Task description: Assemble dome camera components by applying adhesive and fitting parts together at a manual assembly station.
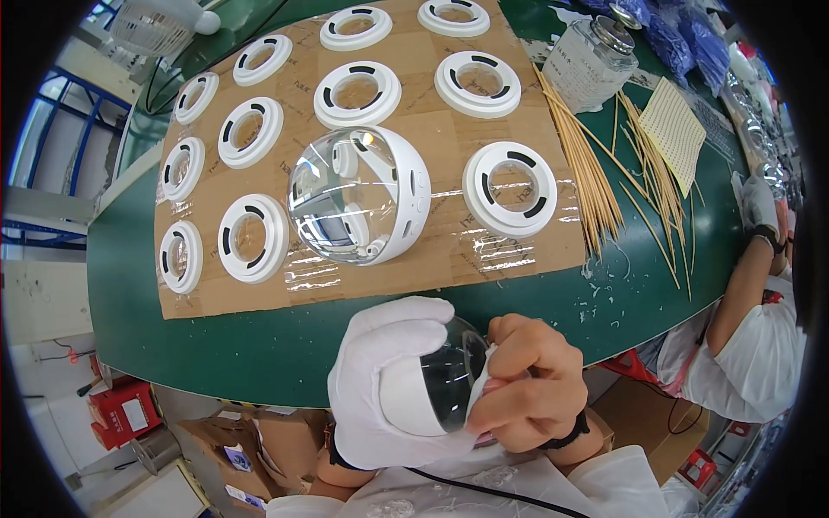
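My left hand (367,371), in a white glove, wraps round a white ball with a dark glossy dome (451,380) above the table's near edge. The bare fingers of my right hand (537,384) pinch a thin white cloth (477,390) against the side of that dome. Beyond my hands, a larger device with a clear dome and a white ring-shaped body (411,197) lies on its side on a cardboard sheet (363,295). Several white rings with black strips, one of them the ring at the right (476,192), lie in rows around it.
Many thin wooden sticks (587,186) lie right of the cardboard on the green table (259,345). Near them are a clear jar with a metal lid (591,65) and a yellowish dotted sheet (672,129). A co-worker's gloved hand (760,207) is at the far right. A fan (155,26) stands back left.
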`<action>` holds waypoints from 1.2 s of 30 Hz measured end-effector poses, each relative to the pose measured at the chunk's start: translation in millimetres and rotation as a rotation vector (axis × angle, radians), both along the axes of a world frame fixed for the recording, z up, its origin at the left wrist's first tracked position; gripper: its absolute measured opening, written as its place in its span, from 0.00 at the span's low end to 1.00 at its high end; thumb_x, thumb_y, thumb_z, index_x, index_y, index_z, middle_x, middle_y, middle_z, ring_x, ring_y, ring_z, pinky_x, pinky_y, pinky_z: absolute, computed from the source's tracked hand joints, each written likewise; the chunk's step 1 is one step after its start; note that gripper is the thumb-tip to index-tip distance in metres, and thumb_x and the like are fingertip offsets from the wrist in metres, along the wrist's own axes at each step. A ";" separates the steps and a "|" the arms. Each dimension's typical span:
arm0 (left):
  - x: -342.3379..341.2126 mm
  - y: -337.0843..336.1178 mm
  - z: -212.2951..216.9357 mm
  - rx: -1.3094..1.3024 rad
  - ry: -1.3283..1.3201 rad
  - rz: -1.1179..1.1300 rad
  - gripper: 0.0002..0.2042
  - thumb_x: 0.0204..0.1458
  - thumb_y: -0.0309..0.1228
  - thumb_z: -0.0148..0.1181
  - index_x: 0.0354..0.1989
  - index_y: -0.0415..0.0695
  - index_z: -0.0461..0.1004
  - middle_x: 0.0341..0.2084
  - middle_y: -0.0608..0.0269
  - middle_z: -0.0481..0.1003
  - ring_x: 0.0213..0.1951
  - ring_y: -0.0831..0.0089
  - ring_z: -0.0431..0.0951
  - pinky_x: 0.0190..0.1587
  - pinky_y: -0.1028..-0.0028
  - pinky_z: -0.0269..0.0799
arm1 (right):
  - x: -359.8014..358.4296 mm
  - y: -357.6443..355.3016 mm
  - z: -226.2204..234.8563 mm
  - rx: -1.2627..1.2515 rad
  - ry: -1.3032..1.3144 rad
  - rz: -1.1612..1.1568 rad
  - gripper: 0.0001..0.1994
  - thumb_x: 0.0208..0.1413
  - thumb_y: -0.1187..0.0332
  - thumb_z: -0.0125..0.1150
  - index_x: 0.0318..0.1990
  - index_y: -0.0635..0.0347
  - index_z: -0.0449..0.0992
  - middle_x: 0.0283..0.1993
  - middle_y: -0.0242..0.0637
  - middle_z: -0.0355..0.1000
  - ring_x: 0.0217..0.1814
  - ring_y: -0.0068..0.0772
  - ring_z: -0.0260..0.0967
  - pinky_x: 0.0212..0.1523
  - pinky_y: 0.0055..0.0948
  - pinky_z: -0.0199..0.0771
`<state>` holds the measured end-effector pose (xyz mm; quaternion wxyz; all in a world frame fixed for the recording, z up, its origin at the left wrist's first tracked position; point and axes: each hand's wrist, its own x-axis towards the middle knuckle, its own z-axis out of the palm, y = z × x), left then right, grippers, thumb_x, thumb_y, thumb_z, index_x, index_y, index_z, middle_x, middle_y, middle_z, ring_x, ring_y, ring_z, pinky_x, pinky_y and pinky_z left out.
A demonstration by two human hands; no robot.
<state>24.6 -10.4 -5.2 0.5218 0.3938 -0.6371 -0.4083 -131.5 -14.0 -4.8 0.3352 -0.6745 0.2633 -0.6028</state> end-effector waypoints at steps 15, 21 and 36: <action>-2.3 0.5 4.6 -0.013 -0.059 0.014 0.36 0.24 0.30 0.77 0.47 0.41 0.65 0.45 0.48 0.69 0.45 0.59 0.72 0.47 0.65 0.71 | -16.9 -0.5 27.1 0.235 0.197 -0.080 0.11 0.39 0.80 0.60 0.32 0.58 0.78 0.36 0.38 0.68 0.35 0.32 0.64 0.37 0.26 0.63; -0.5 -1.5 5.3 0.062 0.109 -0.045 0.33 0.27 0.27 0.74 0.47 0.40 0.67 0.45 0.46 0.69 0.45 0.59 0.72 0.47 0.66 0.70 | -26.9 5.8 31.2 -0.057 0.441 -0.300 0.19 0.29 0.78 0.64 0.37 0.56 0.80 0.37 0.36 0.71 0.33 0.33 0.66 0.38 0.30 0.65; -2.7 -2.0 2.9 -0.135 0.036 0.092 0.09 0.42 0.29 0.58 0.32 0.41 0.78 0.41 0.48 0.73 0.44 0.52 0.73 0.47 0.62 0.69 | -63.9 4.2 63.4 0.664 -0.285 -0.263 0.13 0.58 0.60 0.56 0.35 0.58 0.62 0.30 0.29 0.62 0.30 0.16 0.58 0.30 0.15 0.58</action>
